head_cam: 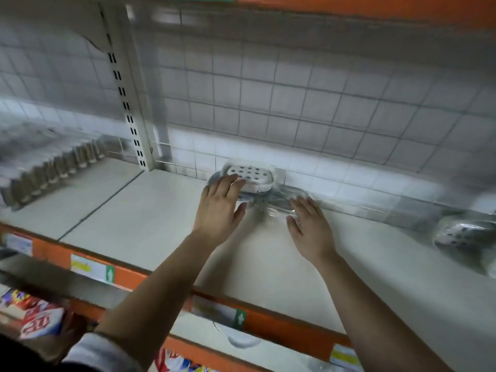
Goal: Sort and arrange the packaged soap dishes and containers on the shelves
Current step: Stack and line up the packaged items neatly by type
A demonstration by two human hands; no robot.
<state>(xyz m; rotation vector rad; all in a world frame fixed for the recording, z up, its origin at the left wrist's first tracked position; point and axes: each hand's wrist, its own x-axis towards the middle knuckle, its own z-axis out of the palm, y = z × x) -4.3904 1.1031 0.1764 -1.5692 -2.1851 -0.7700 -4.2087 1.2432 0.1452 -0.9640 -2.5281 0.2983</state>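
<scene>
My 2 arms reach forward over the shelf [161, 210], from its front edge toward its back edge. My left hand [218, 208] is palm down, its 4 fingers straight and close together, the thumb spread to the right and the fingertips close to the back edge. My right hand [308, 226] is just beside it and slightly nearer the front, also palm down, with its fingers straight and a little spread. My left forearm [161, 277] and right forearm [375, 304] are bare. A light sleeve [102, 353] is bunched near the left elbow.
</scene>
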